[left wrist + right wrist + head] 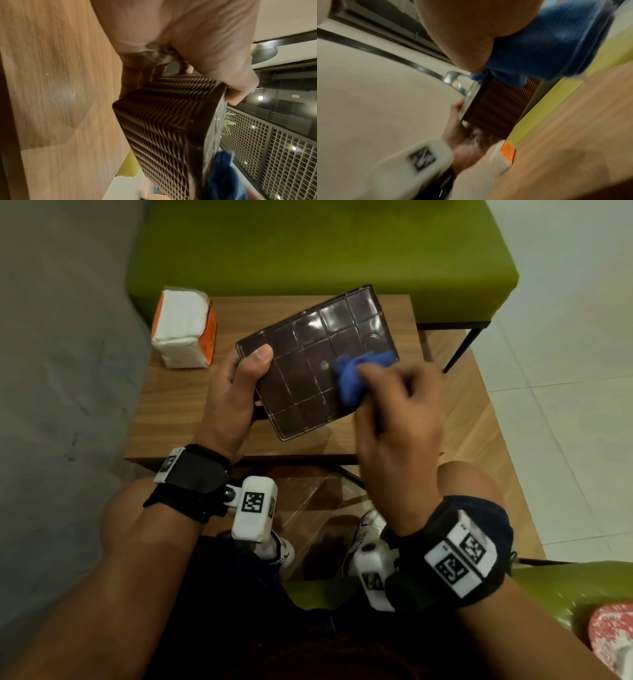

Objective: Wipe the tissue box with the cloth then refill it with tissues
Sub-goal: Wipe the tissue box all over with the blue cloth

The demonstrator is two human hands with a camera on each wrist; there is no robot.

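Observation:
A dark brown tissue box (305, 361) with woven ribbed sides (164, 135) is held above the wooden table, its flat gridded base turned up toward me. My left hand (236, 392) grips its left end, thumb on the base and fingers curled underneath (159, 71). My right hand (397, 412) holds a crumpled blue cloth (356, 374) and presses it against the right part of the base. The cloth (547, 44) shows bunched under the palm in the right wrist view, and its edge (223, 175) shows in the left wrist view. A pack of white tissues (183, 328) in orange wrapping stands at the table's far left.
The small wooden table (178, 419) stands against a green upholstered bench (308, 244). A grey wall runs along the left. My knees and white shoes (366, 529) are below the table's near edge. A second green seat (561, 587) is at the lower right.

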